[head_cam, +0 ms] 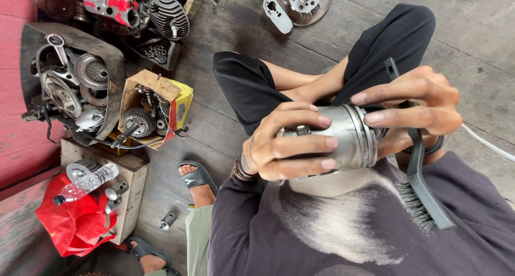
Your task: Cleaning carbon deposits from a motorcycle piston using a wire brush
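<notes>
A worn wooden plank floor (225, 34) carries everything, and the person sits on it with crossed legs in black trousers. Toward its left edge lies a dark engine cover (72, 83) heaped with gears, then a torn cardboard box (155, 107) of sprockets, with a red cloth (75, 227) in the lower left corner. A brake disc (304, 1) rests at the top edge. Above the lap, the left hand (287, 142) is closed around a grey metal piston (343, 139), fingers wrapped over its skirt. The right hand (424, 101) clamps a dark wire brush (424, 190), its fingertips touching the piston's ringed crown.
</notes>
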